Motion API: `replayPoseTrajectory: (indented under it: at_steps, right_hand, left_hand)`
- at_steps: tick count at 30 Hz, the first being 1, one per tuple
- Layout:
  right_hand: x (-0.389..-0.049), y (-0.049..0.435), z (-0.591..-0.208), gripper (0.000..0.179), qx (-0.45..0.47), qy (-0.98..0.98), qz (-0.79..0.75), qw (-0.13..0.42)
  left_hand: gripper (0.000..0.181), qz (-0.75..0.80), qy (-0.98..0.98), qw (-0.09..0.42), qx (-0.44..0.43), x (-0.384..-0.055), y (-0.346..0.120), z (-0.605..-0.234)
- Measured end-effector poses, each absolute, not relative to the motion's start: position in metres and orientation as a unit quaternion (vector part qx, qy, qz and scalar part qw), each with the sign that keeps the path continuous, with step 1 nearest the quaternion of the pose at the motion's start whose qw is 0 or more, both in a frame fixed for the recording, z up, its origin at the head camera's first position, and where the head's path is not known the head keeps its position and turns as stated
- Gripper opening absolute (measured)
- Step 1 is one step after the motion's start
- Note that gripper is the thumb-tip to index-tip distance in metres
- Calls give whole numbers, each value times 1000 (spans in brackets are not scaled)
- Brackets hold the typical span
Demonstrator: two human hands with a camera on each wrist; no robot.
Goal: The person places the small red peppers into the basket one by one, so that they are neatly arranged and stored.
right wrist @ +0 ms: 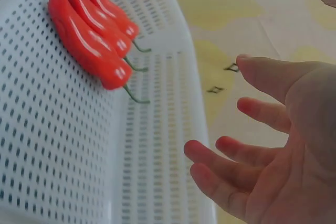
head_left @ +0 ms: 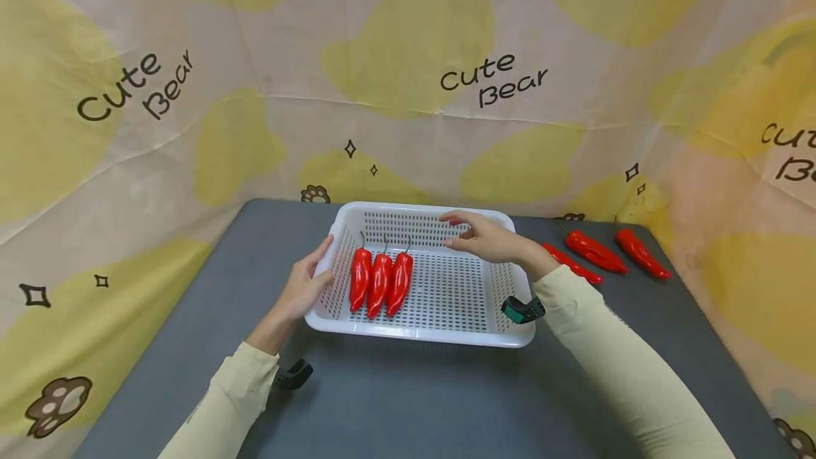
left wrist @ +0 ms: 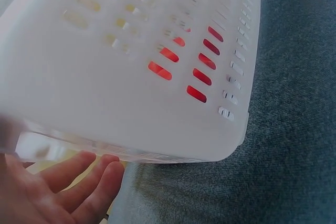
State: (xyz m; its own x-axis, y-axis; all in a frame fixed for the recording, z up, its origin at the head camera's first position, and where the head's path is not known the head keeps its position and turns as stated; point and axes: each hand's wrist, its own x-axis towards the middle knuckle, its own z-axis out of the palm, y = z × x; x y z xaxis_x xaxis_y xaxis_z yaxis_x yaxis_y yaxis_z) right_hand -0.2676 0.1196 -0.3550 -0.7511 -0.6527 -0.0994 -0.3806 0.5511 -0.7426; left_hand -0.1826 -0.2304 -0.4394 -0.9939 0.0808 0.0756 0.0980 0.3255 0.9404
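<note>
A white perforated plastic basket [head_left: 446,335] is at the middle of the grey table, seen from outside in the left wrist view. Three red chili peppers [head_left: 380,282] with green stems lie side by side in its left half. My left hand [head_left: 302,289] grips the basket's left rim, thumb on the inner side; in the left wrist view its other fingers [left wrist: 100,184] are against the far side of the wall. Over the basket's back right part hovers my right hand [head_left: 484,236], fingers spread and loosely bent, with nothing in them. Its palm shows in the right wrist view.
To the right of the basket, three more red chili peppers [head_left: 596,252] lie on the grey table [head_left: 408,402], one partly behind my right wrist. A printed cloth [head_left: 408,126] with yellow patches hangs behind and beside the table.
</note>
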Motion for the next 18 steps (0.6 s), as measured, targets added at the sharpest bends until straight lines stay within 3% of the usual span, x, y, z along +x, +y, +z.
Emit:
replayPoseTrajectory:
  at_steps: [8, 18]
  right_hand:
    - [-264, 148, -349, 56, -301, 866, -373, 144]
    - [-265, 191, -347, 55, -264, 870, -394, 131]
  left_hand:
    - [75, -579, -814, 7, -50, -183, -233, -440]
    - [73, -584, -810, 17, -58, -185, -232, -442]
